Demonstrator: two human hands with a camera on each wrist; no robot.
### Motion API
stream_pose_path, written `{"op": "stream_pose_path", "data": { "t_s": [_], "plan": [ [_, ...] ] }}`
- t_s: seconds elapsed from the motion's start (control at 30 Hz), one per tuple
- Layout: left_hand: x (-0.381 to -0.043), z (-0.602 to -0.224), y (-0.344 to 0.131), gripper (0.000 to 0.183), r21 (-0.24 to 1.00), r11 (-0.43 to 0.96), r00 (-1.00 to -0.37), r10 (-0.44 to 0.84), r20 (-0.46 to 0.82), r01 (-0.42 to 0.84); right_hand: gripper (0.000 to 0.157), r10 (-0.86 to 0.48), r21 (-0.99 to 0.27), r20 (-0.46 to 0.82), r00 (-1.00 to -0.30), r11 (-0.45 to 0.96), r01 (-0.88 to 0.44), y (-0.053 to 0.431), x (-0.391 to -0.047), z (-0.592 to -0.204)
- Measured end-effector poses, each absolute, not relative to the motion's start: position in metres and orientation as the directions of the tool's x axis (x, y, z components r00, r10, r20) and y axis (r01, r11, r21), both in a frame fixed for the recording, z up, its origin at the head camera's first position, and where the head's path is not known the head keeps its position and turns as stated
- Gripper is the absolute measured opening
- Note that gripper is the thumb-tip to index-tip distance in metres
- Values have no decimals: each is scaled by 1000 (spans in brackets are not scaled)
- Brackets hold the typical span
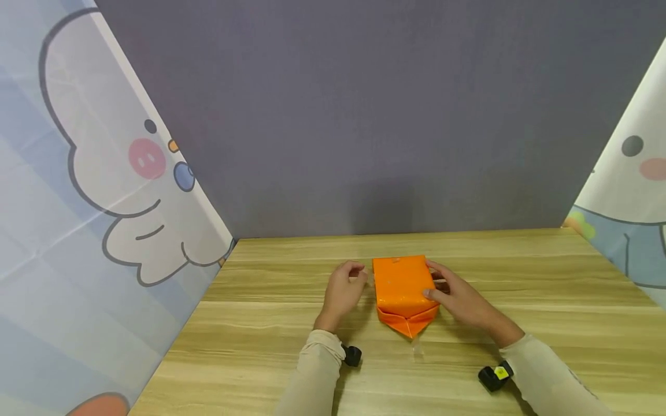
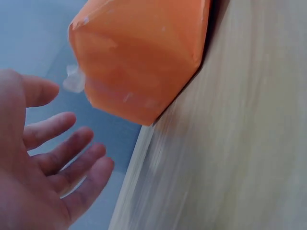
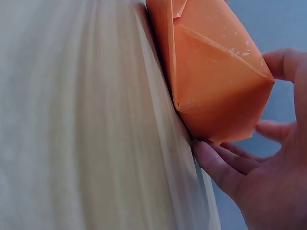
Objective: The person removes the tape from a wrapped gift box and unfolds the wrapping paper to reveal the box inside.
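An orange wrapped package (image 1: pixel 403 283) lies on the table with a folded, pointed flap toward me. My right hand (image 1: pixel 463 297) holds its right side, thumb on the top edge and fingers along the side. In the right wrist view, that hand's fingers (image 3: pixel 218 165) reach the package's lower edge by the tabletop. My left hand (image 1: pixel 343 292) is just left of the package, apart from it, with loosely bent fingers and nothing gripped. A clear tape piece (image 2: pixel 74 79) sticks out from the package's side near the left thumb. Another bit of tape (image 1: pixel 418 349) shows by the flap's tip.
The wood-grain table (image 1: pixel 250 346) ends at a grey upright panel (image 1: pixel 385 127) behind the package. Cartoon-printed cloth hangs at the left (image 1: pixel 78 242) and at the right. Black cameras (image 1: pixel 352 355) sit on both wrists.
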State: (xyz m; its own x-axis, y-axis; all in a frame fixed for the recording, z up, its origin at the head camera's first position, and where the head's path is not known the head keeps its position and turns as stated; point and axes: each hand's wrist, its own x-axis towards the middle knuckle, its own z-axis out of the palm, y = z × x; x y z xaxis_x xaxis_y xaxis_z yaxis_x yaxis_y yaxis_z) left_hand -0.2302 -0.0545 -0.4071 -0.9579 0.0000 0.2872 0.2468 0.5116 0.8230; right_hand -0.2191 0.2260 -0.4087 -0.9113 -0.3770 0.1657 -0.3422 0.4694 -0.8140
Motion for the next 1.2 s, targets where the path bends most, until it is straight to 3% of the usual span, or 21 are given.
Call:
{"op": "stream_pose_path", "data": {
  "t_s": [0.2,0.43,0.83,1.2],
  "plan": [
    [-227,-407,-45,46,796,564,-973,74,220,223,62,-330,-809,179,-927,487,-329,226,-219,-406],
    [-225,-407,-45,52,806,558,-977,44,207,196,60,-364,-770,225,-904,502,-394,230,-219,-408],
    [-226,-407,-52,38,818,506,-959,80,273,275,55,-361,-800,221,-906,464,-380,229,-222,-407],
    [-228,-409,-58,41,850,442,-958,160,240,287,50,-289,-763,245,-925,532,-368,232,-223,-410]
  ]
}}
